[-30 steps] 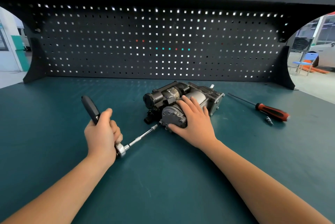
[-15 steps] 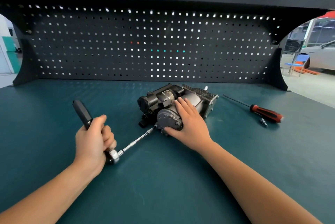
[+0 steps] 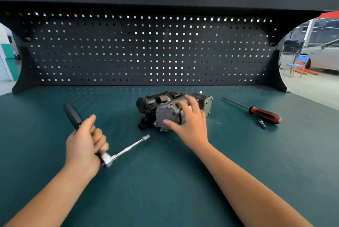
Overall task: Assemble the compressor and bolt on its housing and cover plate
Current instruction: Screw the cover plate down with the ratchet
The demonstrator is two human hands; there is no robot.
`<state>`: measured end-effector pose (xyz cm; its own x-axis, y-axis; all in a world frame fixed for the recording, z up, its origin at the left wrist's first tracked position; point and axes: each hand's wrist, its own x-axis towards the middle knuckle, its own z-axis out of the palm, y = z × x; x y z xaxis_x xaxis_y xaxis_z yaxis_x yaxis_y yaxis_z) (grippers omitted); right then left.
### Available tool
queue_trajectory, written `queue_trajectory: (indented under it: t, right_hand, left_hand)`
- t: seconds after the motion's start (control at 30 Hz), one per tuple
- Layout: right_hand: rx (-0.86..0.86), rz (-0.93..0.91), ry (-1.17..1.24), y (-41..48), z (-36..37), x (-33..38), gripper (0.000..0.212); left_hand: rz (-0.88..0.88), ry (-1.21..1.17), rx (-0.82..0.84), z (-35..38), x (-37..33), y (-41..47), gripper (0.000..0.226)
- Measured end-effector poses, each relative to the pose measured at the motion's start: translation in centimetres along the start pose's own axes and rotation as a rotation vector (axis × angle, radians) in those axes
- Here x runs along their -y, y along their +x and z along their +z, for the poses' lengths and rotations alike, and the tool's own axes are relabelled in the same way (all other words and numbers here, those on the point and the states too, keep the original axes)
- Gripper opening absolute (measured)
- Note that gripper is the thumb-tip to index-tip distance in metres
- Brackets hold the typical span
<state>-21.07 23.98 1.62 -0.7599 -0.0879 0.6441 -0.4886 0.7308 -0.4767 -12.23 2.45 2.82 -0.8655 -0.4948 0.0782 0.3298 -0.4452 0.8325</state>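
Observation:
The compressor (image 3: 156, 103), grey and black metal with a round bolted cover plate (image 3: 166, 114) facing me, lies on the green bench (image 3: 165, 180). My right hand (image 3: 189, 122) rests on its near right side, thumb against the cover plate's lower edge and fingers curved over the top. My left hand (image 3: 84, 144) grips a ratchet wrench (image 3: 73, 114) by its black handle. The wrench's chrome extension bar (image 3: 130, 146) points toward the compressor, its tip a short gap away from the cover plate.
A red-and-black screwdriver (image 3: 264, 113) lies right of the compressor, with a small metal bit (image 3: 262, 123) beside it. A black pegboard (image 3: 146, 52) closes off the back of the bench. Beyond the bench's right end there is a blue chair and a white car.
The extension bar's tip has pulled back off the compressor's cover plate toward me. My right hand has shifted slightly on the compressor. The camera has tilted down a little.

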Motion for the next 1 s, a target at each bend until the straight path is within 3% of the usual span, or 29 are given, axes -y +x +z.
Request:
queue_trajectory:
  t: [0.2,0.37,0.47,0.57,0.77,0.83,0.9,0.97,1.0]
  right_hand:
    - [0.049,-0.064,0.013,-0.6,0.1,-0.4,0.062]
    - [-0.032,-0.028,0.033,-1.4,-0.8,-1.1,0.056]
    - [-0.07,-0.031,0.005,-1.5,-0.7,-0.9,0.058]
    - [-0.012,-0.026,-0.03,-1.6,-0.2,-0.7,0.063]
    - [0.032,-0.003,-0.046,-1.6,-0.5,-0.4,0.062]
    - [-0.062,-0.119,-0.06,-1.7,-1.7,0.7,0.057]
    - [-0.137,-0.381,-0.044,-2.0,-3.0,2.4,0.048]
    - [0.061,-0.586,-0.049,-3.1,-3.6,4.5,0.039]
    - [0.225,-0.585,-0.06,-4.0,-3.5,5.7,0.034]
  left_hand:
    - [0.314,0.181,0.022,-2.1,-2.1,1.1,0.042]
    - [0.527,0.794,0.237,-1.8,-1.0,-0.5,0.05]
    - [0.566,0.966,0.457,-1.5,0.1,-1.2,0.056]
    - [0.514,0.995,0.562,-1.6,0.7,-1.3,0.06]
    - [0.576,1.058,0.606,-1.4,1.0,-1.4,0.02]
    - [0.601,1.164,0.614,-1.5,0.8,-1.4,0.031]
    - [0.631,1.371,0.642,-1.5,0.9,-1.7,0.053]
    - [0.698,1.58,0.674,-1.4,1.3,-2.0,0.069]
    - [0.71,1.654,0.695,-1.1,1.5,-2.1,0.072]
